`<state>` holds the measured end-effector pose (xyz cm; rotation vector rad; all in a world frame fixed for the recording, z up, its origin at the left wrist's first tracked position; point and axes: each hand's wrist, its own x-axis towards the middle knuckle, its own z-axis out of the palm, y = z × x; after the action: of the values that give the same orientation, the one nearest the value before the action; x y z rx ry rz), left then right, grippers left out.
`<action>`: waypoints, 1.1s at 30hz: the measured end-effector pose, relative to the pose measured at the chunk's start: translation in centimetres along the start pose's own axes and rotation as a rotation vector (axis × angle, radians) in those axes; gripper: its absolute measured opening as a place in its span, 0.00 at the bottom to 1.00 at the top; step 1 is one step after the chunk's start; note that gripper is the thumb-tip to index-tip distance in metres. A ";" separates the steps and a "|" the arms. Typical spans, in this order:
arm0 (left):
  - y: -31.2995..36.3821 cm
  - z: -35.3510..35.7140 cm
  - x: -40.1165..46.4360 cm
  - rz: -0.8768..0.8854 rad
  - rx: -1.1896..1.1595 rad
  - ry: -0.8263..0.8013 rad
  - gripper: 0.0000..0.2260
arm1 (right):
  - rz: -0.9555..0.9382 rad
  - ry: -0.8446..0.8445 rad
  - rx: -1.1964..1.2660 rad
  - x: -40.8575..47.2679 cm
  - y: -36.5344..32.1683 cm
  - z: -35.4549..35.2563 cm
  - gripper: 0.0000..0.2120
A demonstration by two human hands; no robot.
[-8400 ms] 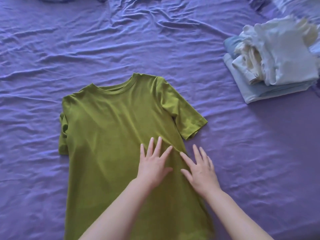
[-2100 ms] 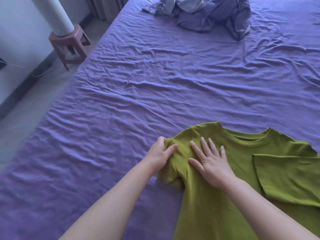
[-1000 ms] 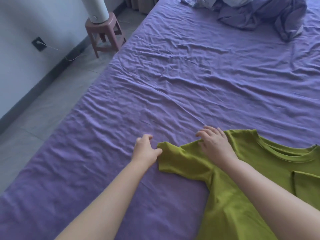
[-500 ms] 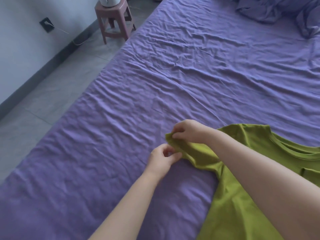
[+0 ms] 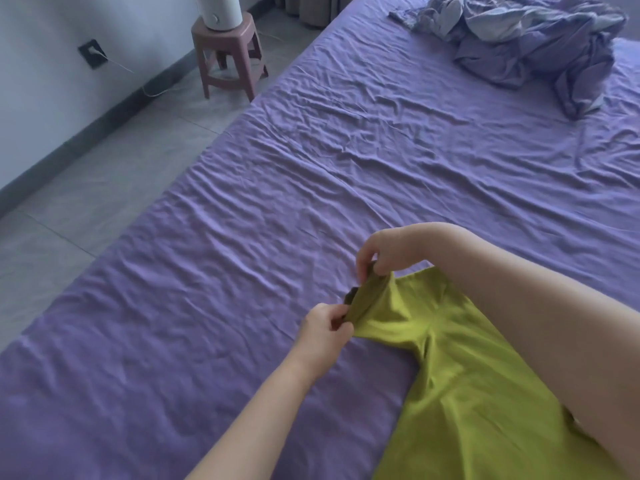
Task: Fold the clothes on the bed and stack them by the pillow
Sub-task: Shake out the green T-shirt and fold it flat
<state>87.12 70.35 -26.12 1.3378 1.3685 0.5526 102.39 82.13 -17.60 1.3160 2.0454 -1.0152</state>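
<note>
Both hands, left hand (image 5: 325, 332) and right hand (image 5: 381, 252), pinch the green shirt (image 5: 460, 375) sleeve (lifted toward 10 o'clock); uneven tugging could bunch the fold.

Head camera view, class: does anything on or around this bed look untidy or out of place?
Yes. A crumpled heap of grey-lilac fabric lies unfolded at the bed's far end. The green T-shirt has one sleeve lifted off the sheet, pinched by the left hand and right hand.
</note>
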 end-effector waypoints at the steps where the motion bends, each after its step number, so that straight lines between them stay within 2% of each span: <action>1: -0.1 0.2 -0.1 0.031 0.092 0.024 0.07 | 0.020 -0.025 -0.041 -0.3 0.0 0.1 0.17; 5: 0.5 0.7 -1.0 0.152 0.174 0.115 0.13 | 0.041 -0.026 -0.096 -1.8 0.6 0.2 0.17; 8: 1.0 1.1 -1.3 0.241 0.217 0.176 0.14 | 0.052 0.018 0.040 -2.5 1.2 0.3 0.16; 10: 1.3 1.2 -1.4 0.262 0.187 0.218 0.10 | 0.096 0.109 0.208 -2.9 1.7 0.3 0.10; 11: 1.4 1.2 -1.4 0.255 0.144 0.227 0.08 | 0.117 0.155 0.298 -3.1 1.9 0.3 0.08; 13: 1.6 1.3 -1.6 0.211 0.030 0.220 0.06 | 0.118 0.210 0.381 -3.3 2.5 0.2 0.11; 17: 1.4 1.5 -2.0 0.191 -0.032 0.215 0.05 | 0.140 0.201 0.216 -3.2 2.8 1.1 0.10; 22: 0.7 2.2 -2.2 0.205 -0.017 0.196 0.07 | 0.123 0.165 0.204 -1.4 1.9 4.8 0.17; 26: 0.2 2.0 -2.2 0.156 -0.064 0.192 0.05 | 0.173 0.269 0.079 -0.2 2.1 6.1 0.10; 30: -0.5 0.8 -2.3 0.086 -0.095 0.227 0.04 | 0.177 0.320 0.226 -0.5 2.4 4.0 0.08; 33: -0.7 0.0 -2.3 -0.033 -0.220 0.186 0.05 | 0.141 0.361 0.416 -0.3 2.1 1.9 0.07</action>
<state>86.27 68.06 -25.91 1.1050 1.4312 0.7975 104.46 80.98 -19.20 1.9508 2.0177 -1.2574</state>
